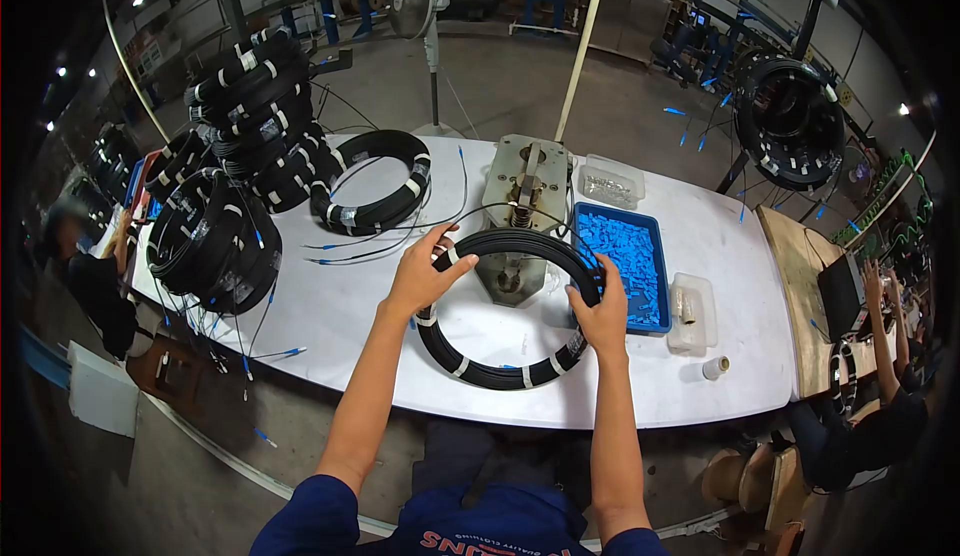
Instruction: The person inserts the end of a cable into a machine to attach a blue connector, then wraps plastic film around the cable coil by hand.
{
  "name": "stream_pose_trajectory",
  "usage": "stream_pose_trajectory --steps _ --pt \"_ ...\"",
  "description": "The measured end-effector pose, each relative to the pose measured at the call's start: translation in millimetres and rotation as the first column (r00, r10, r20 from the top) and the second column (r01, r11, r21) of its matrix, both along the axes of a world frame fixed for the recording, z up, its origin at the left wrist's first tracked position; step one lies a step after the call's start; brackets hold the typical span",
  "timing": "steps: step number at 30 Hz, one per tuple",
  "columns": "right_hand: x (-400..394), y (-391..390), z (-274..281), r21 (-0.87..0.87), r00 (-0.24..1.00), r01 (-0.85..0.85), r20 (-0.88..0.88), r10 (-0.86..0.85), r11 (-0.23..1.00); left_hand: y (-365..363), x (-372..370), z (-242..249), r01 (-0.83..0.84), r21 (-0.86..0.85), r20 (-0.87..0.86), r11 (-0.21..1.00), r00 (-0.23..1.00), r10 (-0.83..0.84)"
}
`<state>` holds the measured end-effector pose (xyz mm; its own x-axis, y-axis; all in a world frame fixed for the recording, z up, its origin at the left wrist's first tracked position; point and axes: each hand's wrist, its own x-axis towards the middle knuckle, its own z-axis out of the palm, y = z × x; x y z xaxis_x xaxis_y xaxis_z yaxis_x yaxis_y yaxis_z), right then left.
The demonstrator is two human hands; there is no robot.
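A coil of black cable (478, 369), bound with white and clear bands, is held tilted over the white table in front of a metal press (526, 186). My left hand (428, 272) grips the coil's upper left side, with the thumb over the cable. On the upper right side, my right hand (602, 308) has its fingers wrapped round the coil. The coil's top edge overlaps the lower part of the press. Right of the press, a blue tray (663, 301) holds many small blue pieces.
Stacked black coils (250, 126) stand at the left, beside another coil (335, 216) lying flat. Clear containers (708, 306) and a small white roll (716, 367) are at the right. Co-workers sit at both sides; a fan (412, 1) stands behind the table.
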<state>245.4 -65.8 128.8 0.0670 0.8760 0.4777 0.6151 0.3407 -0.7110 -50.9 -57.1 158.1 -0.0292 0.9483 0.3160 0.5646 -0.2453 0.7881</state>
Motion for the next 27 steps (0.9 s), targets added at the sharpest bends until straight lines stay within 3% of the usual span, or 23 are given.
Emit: stream_pose_trajectory --steps 3,7,9,11,13,15,16,17,18,22,25,27 --pt "-8 6 18 0.116 0.996 -0.062 0.073 0.053 0.991 3 0 1 0.011 0.037 0.027 0.999 1.0 -0.012" --pt "-18 12 30 0.124 0.99 -0.106 0.105 0.093 0.987 3 -6 -15 -0.001 0.063 -0.008 0.998 1.0 0.001" --pt "-19 14 32 0.041 0.982 -0.156 0.116 0.15 0.987 -1 -11 -23 -0.027 0.069 -0.003 0.997 1.0 0.027" --pt "-19 16 34 0.031 0.979 -0.165 0.123 0.16 0.986 -9 -17 -27 -0.063 -0.139 -0.04 0.988 0.998 0.058" --pt "-18 17 34 0.022 0.977 -0.173 0.132 0.169 0.985 -12 -19 -31 -0.075 -0.151 -0.047 0.986 0.997 0.069" --pt "-16 18 34 0.006 0.97 -0.193 0.153 0.19 0.981 -13 -21 -32 -0.065 -0.335 -0.099 0.94 0.995 0.033" --pt "-16 19 34 0.003 0.97 -0.191 0.154 0.188 0.982 -12 -19 -35 -0.063 -0.338 -0.098 0.939 0.995 0.031" --pt "-17 19 32 -0.002 0.97 -0.193 0.147 0.191 0.981 -9 -16 -40 -0.107 -0.012 -0.166 0.994 0.981 0.104" --pt "-17 20 32 -0.005 0.971 -0.196 0.141 0.195 0.981 -6 -14 -42 -0.123 0.319 -0.205 0.94 0.959 0.195" --pt "-18 19 29 0.068 0.969 -0.218 0.134 0.207 0.974 2 1 8 0.018 0.285 -0.179 0.958 0.983 0.034" --pt "-18 15 30 0.057 0.979 -0.187 0.095 0.181 0.981 16 9 16 0.112 0.359 -0.309 0.926 0.951 0.004" --pt "-17 14 32 0.114 0.98 -0.187 0.092 0.177 0.976 24 14 14 0.163 0.176 -0.25 0.971 0.961 -0.117"
